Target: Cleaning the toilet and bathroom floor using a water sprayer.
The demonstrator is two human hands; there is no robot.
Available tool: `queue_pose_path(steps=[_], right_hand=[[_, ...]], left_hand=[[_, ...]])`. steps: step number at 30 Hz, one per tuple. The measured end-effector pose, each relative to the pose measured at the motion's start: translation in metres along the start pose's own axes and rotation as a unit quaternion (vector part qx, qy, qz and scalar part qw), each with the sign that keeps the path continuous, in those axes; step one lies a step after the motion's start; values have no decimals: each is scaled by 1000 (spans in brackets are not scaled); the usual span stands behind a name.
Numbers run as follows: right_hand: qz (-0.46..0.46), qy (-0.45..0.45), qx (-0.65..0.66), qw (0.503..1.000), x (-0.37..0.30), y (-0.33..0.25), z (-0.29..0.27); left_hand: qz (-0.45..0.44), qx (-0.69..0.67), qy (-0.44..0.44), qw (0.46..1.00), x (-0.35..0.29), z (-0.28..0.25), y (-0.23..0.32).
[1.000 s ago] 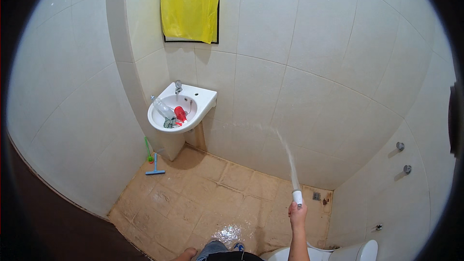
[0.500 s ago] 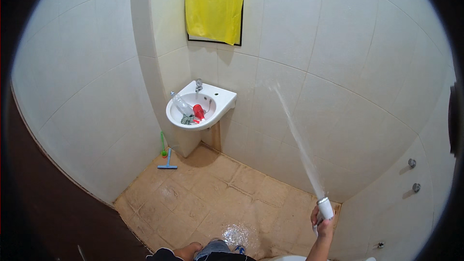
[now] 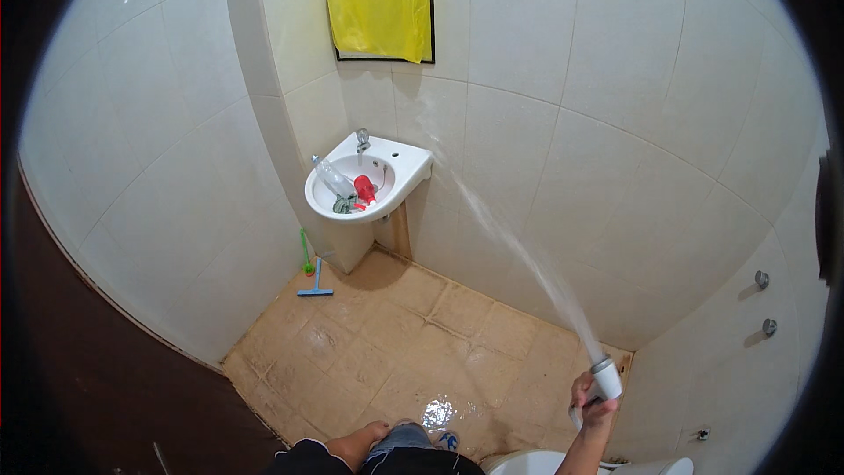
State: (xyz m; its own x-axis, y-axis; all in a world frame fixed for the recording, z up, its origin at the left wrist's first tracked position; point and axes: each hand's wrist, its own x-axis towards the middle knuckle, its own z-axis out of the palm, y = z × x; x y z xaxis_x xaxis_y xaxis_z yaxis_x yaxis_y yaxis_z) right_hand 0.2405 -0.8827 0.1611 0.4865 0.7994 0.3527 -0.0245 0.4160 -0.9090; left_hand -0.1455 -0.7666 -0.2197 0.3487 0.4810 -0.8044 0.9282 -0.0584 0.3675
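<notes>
My right hand (image 3: 592,402) is wrapped round a white hand shower (image 3: 607,378) with a silvery rim. From its head a jet of water (image 3: 510,242) arcs up and left, striking the tiled wall (image 3: 505,136) below the yellow plastic sheet. My left hand (image 3: 376,430) rests low by my thigh, partly cut off by my clothing; its fingers are too small to make out. Inside the white corner washbasin (image 3: 404,189) lie a clear plastic bottle (image 3: 332,174), a red bottle (image 3: 365,186) and a grey-green cloth (image 3: 345,203).
A yellow plastic sheet (image 3: 382,4) covers a black-framed panel. On the wet tan floor (image 3: 369,334) lie a blue squeegee (image 3: 316,286) and a green-handled brush (image 3: 306,255). The white toilet (image 3: 527,464) is at the lower edge. Two metal knobs (image 3: 762,280) project from the right wall.
The water jet has swung left and higher along the wall, toward the yellow sheet. My right hand still grips the hand shower. The whole view has shifted slightly.
</notes>
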Motion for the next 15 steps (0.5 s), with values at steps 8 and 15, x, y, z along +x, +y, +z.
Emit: queue_pose_path(steps=[8,15], right_hand=[[91,-46,55,993,4,25,-8],[42,142,15,989,28,52,-23]], left_hand=[[-28,-16,-12,999,-24,-2,0],[-11,-64,-16,998,-36,-12,19]])
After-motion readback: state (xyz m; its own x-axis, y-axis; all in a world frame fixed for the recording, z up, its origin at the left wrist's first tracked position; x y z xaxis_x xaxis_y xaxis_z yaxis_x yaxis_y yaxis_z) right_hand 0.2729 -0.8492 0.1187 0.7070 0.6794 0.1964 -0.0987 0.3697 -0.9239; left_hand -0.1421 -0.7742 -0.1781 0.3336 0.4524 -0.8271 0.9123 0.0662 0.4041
